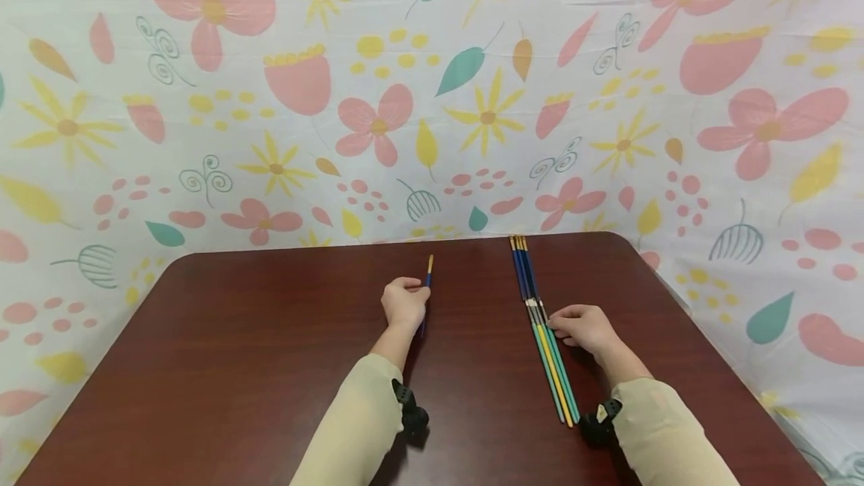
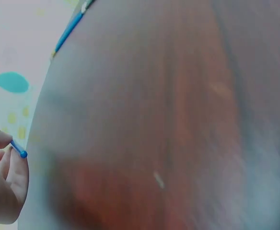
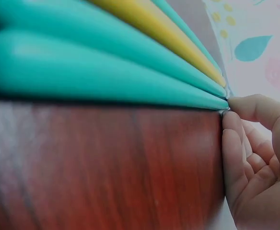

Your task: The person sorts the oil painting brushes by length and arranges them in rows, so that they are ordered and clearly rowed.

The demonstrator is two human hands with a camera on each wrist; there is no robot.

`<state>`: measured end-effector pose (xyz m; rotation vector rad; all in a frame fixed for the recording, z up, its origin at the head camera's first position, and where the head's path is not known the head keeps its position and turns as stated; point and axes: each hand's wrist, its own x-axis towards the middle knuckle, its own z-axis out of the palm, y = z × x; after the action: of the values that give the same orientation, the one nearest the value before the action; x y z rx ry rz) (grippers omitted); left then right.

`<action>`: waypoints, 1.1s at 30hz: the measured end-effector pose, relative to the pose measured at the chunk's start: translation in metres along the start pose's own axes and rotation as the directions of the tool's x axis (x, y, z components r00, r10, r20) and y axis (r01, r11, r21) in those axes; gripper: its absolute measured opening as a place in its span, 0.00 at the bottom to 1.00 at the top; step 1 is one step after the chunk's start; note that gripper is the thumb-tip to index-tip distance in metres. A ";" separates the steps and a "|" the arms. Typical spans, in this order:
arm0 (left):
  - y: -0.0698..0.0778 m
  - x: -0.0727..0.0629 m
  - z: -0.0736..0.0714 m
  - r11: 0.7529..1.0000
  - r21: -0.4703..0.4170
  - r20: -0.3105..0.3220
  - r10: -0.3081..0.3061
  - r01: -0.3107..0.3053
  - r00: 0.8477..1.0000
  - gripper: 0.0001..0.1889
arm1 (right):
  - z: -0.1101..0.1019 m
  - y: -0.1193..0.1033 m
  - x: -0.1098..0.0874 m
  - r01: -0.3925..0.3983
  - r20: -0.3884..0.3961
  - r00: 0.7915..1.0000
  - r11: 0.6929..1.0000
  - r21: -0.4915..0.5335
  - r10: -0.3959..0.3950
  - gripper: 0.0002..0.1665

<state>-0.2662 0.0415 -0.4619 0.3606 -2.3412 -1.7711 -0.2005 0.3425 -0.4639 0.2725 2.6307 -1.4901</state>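
My left hand (image 1: 405, 302) pinches a blue paintbrush (image 1: 428, 278) between thumb and fingers, its golden tip pointing to the table's far edge. The rounded blue handle end (image 2: 23, 154) pokes out of the fingers in the left wrist view. At the right, my right hand (image 1: 589, 330) pinches the narrow front end of the outermost green paintbrush (image 3: 106, 81) with thumb and index finger. That brush lies alongside a yellow paintbrush (image 1: 555, 368) and other green ones. Beyond them, dark blue paintbrushes (image 1: 525, 268) lie side by side, tips toward the far edge.
The dark reddish-brown table (image 1: 223, 351) extends under both arms, with rounded far corners. A white cloth (image 1: 432, 96) printed with flowers and leaves hangs right behind it. A small black wrist camera (image 1: 413, 415) is strapped by the left sleeve, another (image 1: 598, 424) by the right.
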 end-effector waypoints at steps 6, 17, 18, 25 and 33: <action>0.012 0.006 0.026 0.998 -0.050 0.057 -0.041 0.044 0.998 0.07 | -0.001 -0.001 0.002 -0.004 0.003 1.000 1.000 0.002 0.004 0.20; 0.017 0.008 0.078 0.979 -0.156 0.139 -0.112 0.134 0.984 0.04 | -0.005 0.002 -0.003 -0.004 -0.004 1.000 1.000 -0.005 0.004 0.20; 0.017 0.008 0.082 0.976 -0.167 0.143 -0.116 0.140 0.983 0.03 | -0.005 0.002 -0.003 -0.004 -0.003 1.000 1.000 -0.004 0.004 0.20; 0.024 0.011 0.106 0.972 -0.173 0.154 -0.132 0.159 0.979 0.03 | -0.003 0.002 -0.004 0.000 -0.009 1.000 1.000 -0.002 0.000 0.20; 0.042 0.014 0.120 0.963 -0.175 0.170 -0.174 0.204 0.970 0.03 | 0.003 0.003 0.000 0.002 -0.012 1.000 1.000 0.020 -0.002 0.21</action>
<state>-0.3178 0.1580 -0.4544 0.4464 -2.2745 -2.1656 -0.1996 0.3415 -0.4681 0.2816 2.6271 -1.5209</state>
